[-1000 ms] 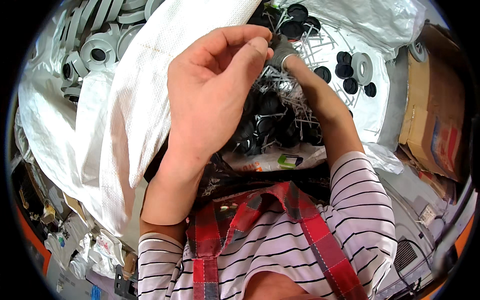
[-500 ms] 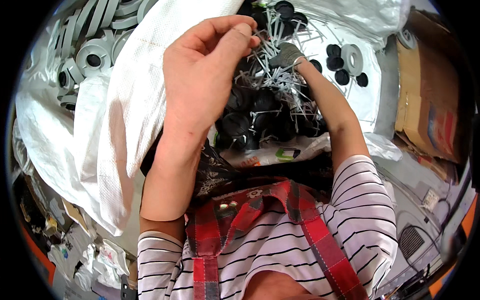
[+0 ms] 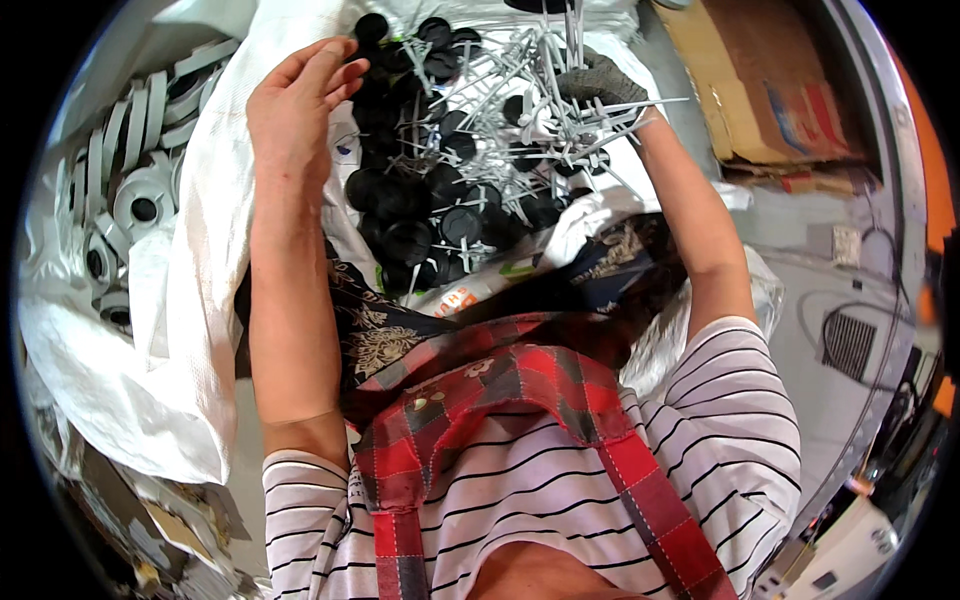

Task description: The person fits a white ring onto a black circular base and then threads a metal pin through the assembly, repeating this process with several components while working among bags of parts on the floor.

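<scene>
My bare left hand is raised at the edge of the white woven sack, beside a heap of round black plastic caps. Its thumb and fingertips are drawn together in a pinch; anything between them is too small to make out. On my right hand is a dark glove, and its fingers curl around a bunch of thin grey plastic sticks that fan out in several directions. More loose sticks lie tangled among the caps on white sheeting in front of me.
The white woven sack drapes on the left, next to a pile of grey plastic rings and spools. At the far right stands a cardboard box. A dark patterned cloth covers my lap below the heap.
The view has shifted rightward. My left hand has moved left, away from the sticks, to the sack's edge. My right hand has drawn away to the right with sticks spread around it.
</scene>
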`<action>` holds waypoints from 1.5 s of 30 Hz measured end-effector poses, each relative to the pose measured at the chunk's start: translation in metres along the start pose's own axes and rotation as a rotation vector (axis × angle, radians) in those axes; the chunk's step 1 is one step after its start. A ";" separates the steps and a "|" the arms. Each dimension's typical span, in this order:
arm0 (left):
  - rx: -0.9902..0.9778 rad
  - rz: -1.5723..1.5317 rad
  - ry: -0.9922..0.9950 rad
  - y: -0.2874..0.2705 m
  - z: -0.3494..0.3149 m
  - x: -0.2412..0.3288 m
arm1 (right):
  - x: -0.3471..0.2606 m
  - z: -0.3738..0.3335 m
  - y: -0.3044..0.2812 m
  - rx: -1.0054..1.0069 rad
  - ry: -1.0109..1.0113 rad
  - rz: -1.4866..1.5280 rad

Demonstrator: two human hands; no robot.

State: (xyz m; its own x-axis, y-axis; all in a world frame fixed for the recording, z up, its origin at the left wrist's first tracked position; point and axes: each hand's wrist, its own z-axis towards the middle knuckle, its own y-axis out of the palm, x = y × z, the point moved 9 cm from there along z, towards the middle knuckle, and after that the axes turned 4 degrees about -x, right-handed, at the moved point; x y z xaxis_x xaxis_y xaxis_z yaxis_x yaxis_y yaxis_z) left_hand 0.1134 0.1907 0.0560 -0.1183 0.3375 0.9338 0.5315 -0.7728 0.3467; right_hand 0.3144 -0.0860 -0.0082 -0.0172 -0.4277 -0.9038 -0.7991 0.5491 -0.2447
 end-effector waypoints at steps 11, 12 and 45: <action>-0.041 0.062 -0.090 0.003 0.006 -0.022 | -0.023 -0.085 -0.005 0.006 0.218 -0.653; -0.038 0.061 -0.081 -0.003 0.007 -0.021 | -0.039 -0.098 0.003 0.051 0.304 -0.558; -0.078 0.160 -0.022 0.009 -0.002 -0.017 | 0.121 0.078 0.057 -0.133 -0.005 -0.876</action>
State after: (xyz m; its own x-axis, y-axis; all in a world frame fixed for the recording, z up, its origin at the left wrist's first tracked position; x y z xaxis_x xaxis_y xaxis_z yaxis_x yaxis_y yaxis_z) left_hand 0.1187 0.1767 0.0431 -0.0191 0.2180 0.9758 0.4754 -0.8566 0.2007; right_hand 0.3137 -0.0503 -0.1589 0.6363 -0.6521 -0.4123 -0.5873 -0.0628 -0.8070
